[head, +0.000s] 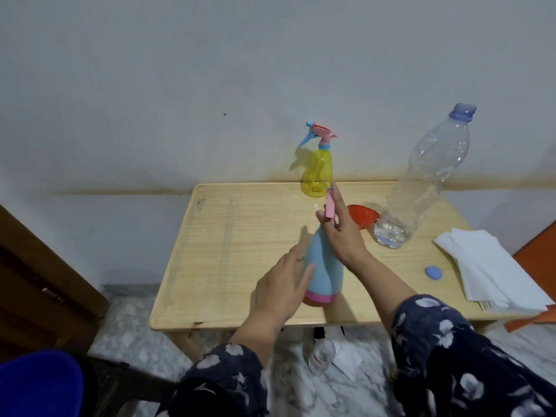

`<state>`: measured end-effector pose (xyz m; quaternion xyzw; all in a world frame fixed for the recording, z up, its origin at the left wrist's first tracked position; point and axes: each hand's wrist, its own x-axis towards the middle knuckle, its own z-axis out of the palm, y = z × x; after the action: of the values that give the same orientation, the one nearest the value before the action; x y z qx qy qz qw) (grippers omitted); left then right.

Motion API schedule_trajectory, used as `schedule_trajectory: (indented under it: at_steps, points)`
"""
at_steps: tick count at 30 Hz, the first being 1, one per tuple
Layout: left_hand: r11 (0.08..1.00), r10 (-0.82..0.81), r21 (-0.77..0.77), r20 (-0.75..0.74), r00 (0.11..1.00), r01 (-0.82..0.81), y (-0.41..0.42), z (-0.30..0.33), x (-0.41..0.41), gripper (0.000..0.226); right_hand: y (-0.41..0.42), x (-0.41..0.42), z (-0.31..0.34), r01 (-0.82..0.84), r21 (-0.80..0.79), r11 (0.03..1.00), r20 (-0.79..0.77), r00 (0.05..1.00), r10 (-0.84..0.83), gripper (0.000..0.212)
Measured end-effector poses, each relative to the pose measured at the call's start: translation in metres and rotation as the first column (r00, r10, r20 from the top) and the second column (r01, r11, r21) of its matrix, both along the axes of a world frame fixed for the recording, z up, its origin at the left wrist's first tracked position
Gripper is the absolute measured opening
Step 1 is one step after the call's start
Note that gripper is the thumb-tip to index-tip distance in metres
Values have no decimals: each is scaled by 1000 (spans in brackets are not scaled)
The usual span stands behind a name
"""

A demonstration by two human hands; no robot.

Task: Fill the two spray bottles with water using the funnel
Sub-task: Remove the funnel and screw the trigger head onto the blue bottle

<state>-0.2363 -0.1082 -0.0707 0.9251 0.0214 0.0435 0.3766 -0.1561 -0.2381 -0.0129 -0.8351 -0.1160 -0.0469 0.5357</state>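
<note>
Bench (228,236): pale wood, visible grain, raised rim, set against a stained wall.

Water bottle (427,182): clear crinkled plastic, uncapped, long axis upright, a little water in the base; stands at the right rear of the bench.

Paper sheets (493,266): white, stacked flat at the right edge.

Blue spray bottle (323,266): opaque pale blue cone with a pink band at the base, upright near the front middle; pink sprayer top.

Yellow spray bottle (319,173): translucent, upright at the rear, pink-and-blue trigger head on, nozzle pointing left.

Left hand (282,290): grip spread loosely, fingers against the blue bottle's side.

Right hand (340,230): grip pinching the pink sprayer top (420,207).

Funnel (361,219): red plastic, lying on its side, touching the water bottle's base.

Bottle cap (433,272): blue, beside the paper.
</note>
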Motion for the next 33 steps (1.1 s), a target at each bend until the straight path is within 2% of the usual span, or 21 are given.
schedule_trajectory:
  at_steps: [4, 7, 10, 21, 28, 33]
  points:
    - [982, 29, 187, -145, 989, -2, 30, -4, -10, 31, -32, -23, -7, 56, 13, 998, -91, 994, -55, 47]
    - [967, 46, 252, -270, 962, 25, 42, 1, -11, 29, -51, -45, -26, 68, -78, 995, -124, 989, -77, 34]
    - [955, 57, 292, -324, 944, 43, 49, 4, -11, 30, -67, -64, -48, 79, -112, 991, -196, 976, -100, 25]
    - [945, 103, 327, -334, 937, 13, 51, 7, -25, 30, -77, -82, -51, 179, -186, 966, -177, 961, -213, 12]
    - [944, 132, 329, -318, 939, -21, 63, 11, -34, 28, -39, -86, -42, -26, -134, 991, -200, 980, -1, 26]
    - [943, 171, 328, -311, 935, -63, 79, 14, -42, 27, -4, -86, -42, -42, -129, 991, -200, 980, 15, 21]
